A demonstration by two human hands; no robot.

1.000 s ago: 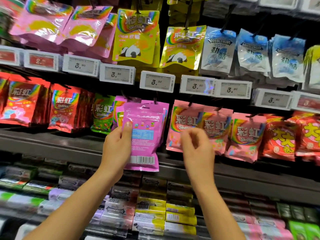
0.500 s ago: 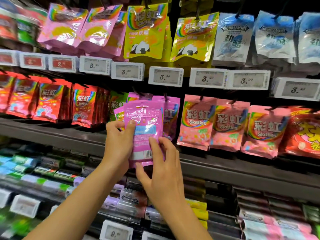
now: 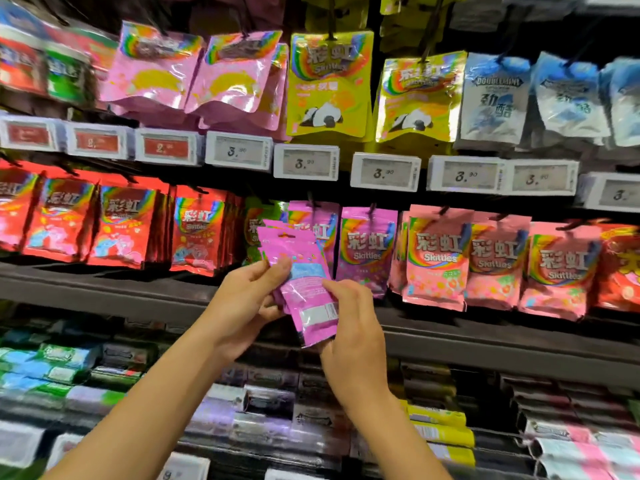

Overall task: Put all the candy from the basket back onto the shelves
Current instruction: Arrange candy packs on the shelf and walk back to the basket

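Purple candy packets (image 3: 298, 268), a small fanned stack, backs showing: glossy foil, pale blue panel, white barcode patch near the bottom, hang-hole at the top. Tilted, top leaning left, held in front of the middle shelf (image 3: 104, 289), just before the hanging purple bags (image 3: 367, 251). Left hand (image 3: 242, 299) gripping the stack, thumb curled over the front, fingers behind. Right hand (image 3: 353, 337) pinching the front packet's lower right edge, thumb on top. Price tags (image 3: 384, 173) above
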